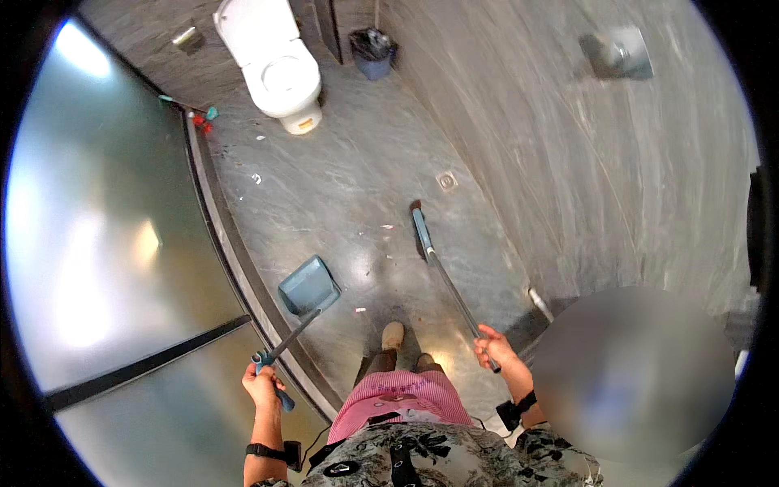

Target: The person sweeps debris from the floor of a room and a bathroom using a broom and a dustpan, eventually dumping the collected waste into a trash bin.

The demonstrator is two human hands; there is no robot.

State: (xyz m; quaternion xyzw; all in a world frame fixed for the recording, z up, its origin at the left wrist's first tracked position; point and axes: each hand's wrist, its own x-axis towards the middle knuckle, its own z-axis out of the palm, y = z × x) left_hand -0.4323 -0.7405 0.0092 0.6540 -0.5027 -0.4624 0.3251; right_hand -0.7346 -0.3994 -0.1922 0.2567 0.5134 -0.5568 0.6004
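My left hand (264, 385) grips the blue handle of a long-handled dustpan (310, 287), whose blue-grey pan rests on the floor ahead of me to the left. In my right hand (493, 348) is the dark pole of a broom (421, 230); its blue head with dark bristles lies against the floor, right of the middle. Between dustpan and broom, small scraps (360, 310) and bits of debris are scattered. More white scraps (256, 178) lie farther off to the left, towards the toilet.
A white toilet (291, 85) with its lid up stands ahead, with a lined waste bin (372, 58) to its right. A floor drain (447, 181) sits near the right wall. Frosted glass panels (109, 243) run along a raised sill on the left. Red and teal items (202, 122) lie by the sill.
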